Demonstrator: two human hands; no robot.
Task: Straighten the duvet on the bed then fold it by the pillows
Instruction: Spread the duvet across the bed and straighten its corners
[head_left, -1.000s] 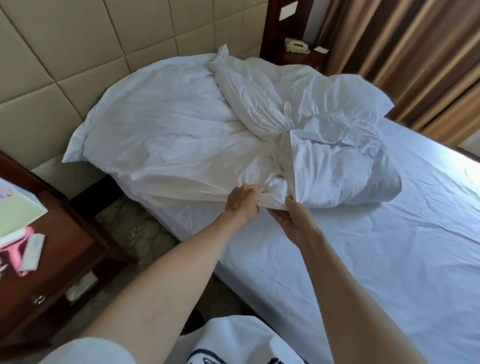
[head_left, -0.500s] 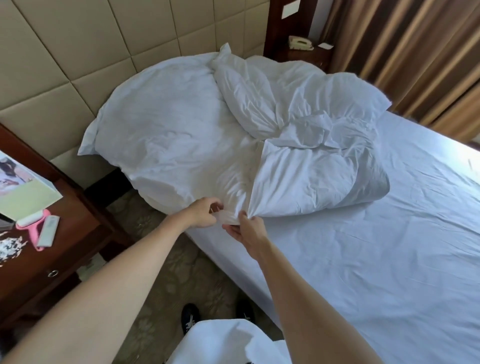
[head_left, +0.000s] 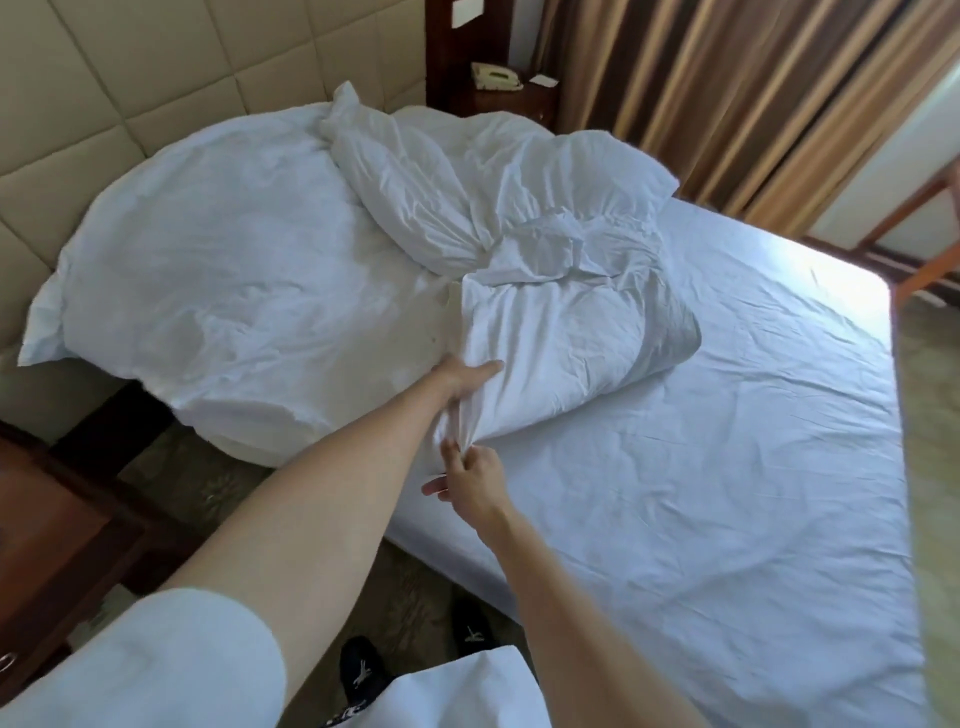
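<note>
Duvet (head_left: 545, 291) lies bunched on bed (head_left: 727, 467) at headboard (head_left: 130, 93) end; nightstand (head_left: 47, 545) left of bed; phone (head_left: 496, 78) on far stand, behind duvet; curtains (head_left: 727, 93) to right rear.

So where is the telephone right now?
In the head view the telephone sits at the top centre, on the dark wooden nightstand at the far side of the bed, between the padded headboard and the brown curtains.

Both hands (head_left: 470, 480) pinch bunched duvet (head_left: 545, 332) corner
</note>
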